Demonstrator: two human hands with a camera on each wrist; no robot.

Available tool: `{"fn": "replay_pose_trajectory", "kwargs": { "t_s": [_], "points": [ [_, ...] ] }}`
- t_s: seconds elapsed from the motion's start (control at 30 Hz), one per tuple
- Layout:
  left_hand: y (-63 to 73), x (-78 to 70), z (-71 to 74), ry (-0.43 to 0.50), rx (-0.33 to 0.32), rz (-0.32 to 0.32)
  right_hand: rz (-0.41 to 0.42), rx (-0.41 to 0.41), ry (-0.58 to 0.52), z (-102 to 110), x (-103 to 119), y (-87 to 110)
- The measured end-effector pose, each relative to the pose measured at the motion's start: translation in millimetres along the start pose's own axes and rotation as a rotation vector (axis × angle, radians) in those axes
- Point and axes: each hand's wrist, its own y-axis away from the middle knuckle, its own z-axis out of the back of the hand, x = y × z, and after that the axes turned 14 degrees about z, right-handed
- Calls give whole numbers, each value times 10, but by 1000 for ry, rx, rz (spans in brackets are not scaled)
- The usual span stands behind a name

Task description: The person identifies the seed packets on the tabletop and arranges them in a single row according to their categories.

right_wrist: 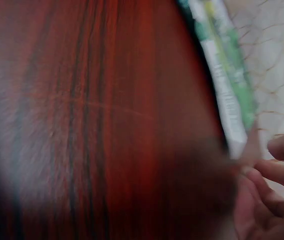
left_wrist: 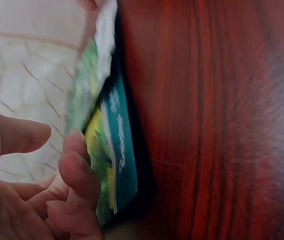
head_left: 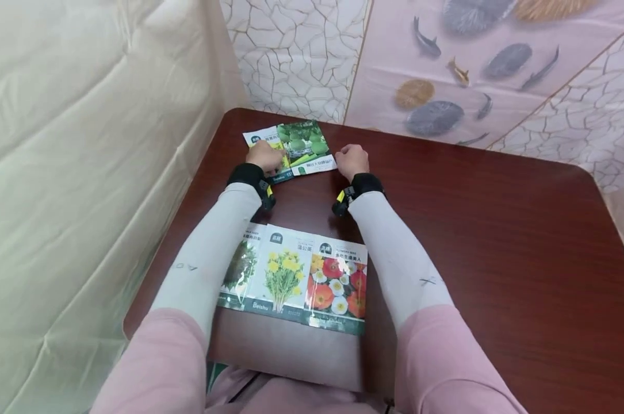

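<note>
At the far left of the table, my left hand (head_left: 266, 156) touches a seed packet with yellow flowers (left_wrist: 104, 155). Its thumb stands apart from its loosely bent fingers. A seed packet with green round fruit (head_left: 303, 146) lies partly over that packet. Beside the green packet's near right corner is my right hand (head_left: 352, 161). Its fingertips (right_wrist: 247, 170) are at the corner, and blur hides whether they touch it. The right thumb is apart from the fingers.
Nearer my body lie a poppy seed packet (head_left: 337, 284), a dandelion packet (head_left: 280, 276) and a green leafy packet (head_left: 241, 267), side by side. The brown table (head_left: 487, 241) extends to the right. A fabric wall (head_left: 136, 144) stands close on the left, a patterned one (head_left: 296, 57) behind.
</note>
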Motion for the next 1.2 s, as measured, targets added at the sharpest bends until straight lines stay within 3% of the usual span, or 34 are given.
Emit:
{"fn": "replay_pose_trajectory", "kwargs": {
  "t_s": [0.07, 0.2, 0.5, 0.7, 0.83, 0.93, 1.03, 1.2],
  "points": [
    [-101, -11, -8, 16, 12, 35, -25, -18, 58, -63, -10, -111],
    [-178, -51, 17, 54, 25, 56, -76, -36, 23, -136, 57, -267],
    [-40, -146, -56, 38, -26, 45, -176, 3, -150, -100, 280, -148],
    [-122, -98, -77, -34, -62, 39, -180, -43, -189, -141, 223, -172],
    [-164, -45, -55, -63, -66, -2, -148, -55, -203, -162, 146, -172],
    [-80, 3, -20, -67, -60, -66, -121, -36, -249, -140, 119, -125],
    [90, 37, 15, -51, -41, -130, -71, -18, -314, -54, 116, -6],
    [437, 130, 51, -3, -10, -228, 69, -2, -388, 161, 118, 415]
  ]
}}
